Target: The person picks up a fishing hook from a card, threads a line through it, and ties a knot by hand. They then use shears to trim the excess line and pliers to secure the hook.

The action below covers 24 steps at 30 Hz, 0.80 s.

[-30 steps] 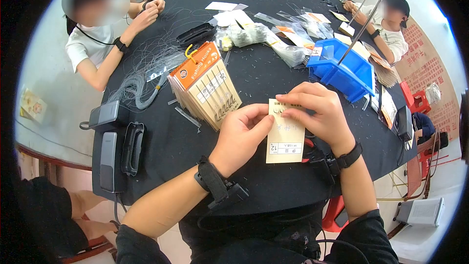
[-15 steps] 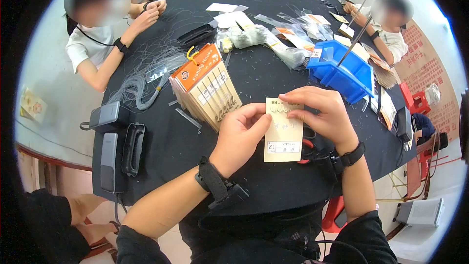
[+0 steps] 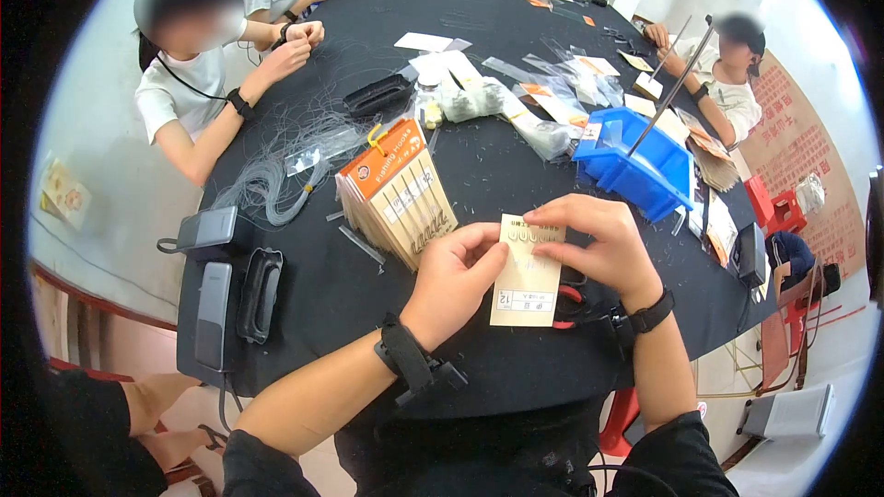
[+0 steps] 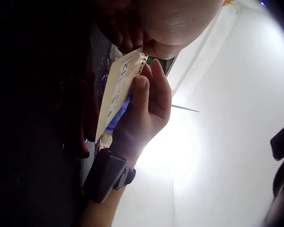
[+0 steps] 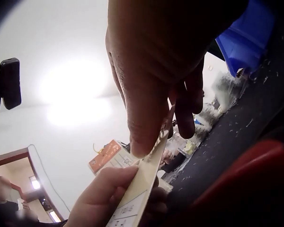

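A cream card (image 3: 523, 293) with a printed label and a row of small hooks near its top is held upright between both hands. The left hand (image 3: 453, 278) pinches its left edge, thumb in front. At the upper right, the right hand (image 3: 603, 244) grips the card with its thumb over the hooks. In the left wrist view the card (image 4: 114, 92) slants beside the right hand (image 4: 149, 101). The right wrist view shows the left thumb on the card (image 5: 139, 189), below the right hand (image 5: 151, 71). A stack of hook cards (image 3: 398, 198) with orange tops stands left of them.
Red-handled scissors (image 3: 569, 306) lie behind the card. A blue bin (image 3: 635, 166) holding a metal rod is at the right. Coiled clear line (image 3: 276, 186), power banks (image 3: 214, 299) and a black case (image 3: 261, 294) lie at the left. Other people sit around the table.
The head view has shifted, so the table and hands appear lower. Both hands keep hold of the card, with the right thumb over its hooks.
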Each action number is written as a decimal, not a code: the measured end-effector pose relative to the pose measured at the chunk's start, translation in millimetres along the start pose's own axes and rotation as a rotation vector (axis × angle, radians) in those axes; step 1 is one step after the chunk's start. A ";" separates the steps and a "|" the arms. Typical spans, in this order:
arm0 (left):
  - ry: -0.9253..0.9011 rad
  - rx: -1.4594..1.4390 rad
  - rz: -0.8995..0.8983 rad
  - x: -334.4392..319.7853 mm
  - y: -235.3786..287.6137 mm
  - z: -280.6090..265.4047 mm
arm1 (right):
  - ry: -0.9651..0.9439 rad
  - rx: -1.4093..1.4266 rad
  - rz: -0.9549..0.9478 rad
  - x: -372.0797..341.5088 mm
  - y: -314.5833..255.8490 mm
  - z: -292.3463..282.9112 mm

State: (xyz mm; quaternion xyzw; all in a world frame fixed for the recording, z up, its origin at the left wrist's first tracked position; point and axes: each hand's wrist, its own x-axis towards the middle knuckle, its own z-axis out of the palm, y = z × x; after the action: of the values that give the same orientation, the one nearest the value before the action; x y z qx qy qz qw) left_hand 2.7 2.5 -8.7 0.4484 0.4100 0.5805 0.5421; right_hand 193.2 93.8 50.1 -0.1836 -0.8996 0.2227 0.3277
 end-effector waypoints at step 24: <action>0.011 -0.004 -0.004 -1.0 4.5 -1.2 | 0.099 0.181 0.202 -4.0 2.3 0.1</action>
State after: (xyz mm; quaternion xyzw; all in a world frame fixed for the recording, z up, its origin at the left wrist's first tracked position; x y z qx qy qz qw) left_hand 0.3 1.2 -4.7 0.4435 0.4128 0.5824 0.5420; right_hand 196.4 93.8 46.9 -0.2536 -0.8356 0.3252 0.3628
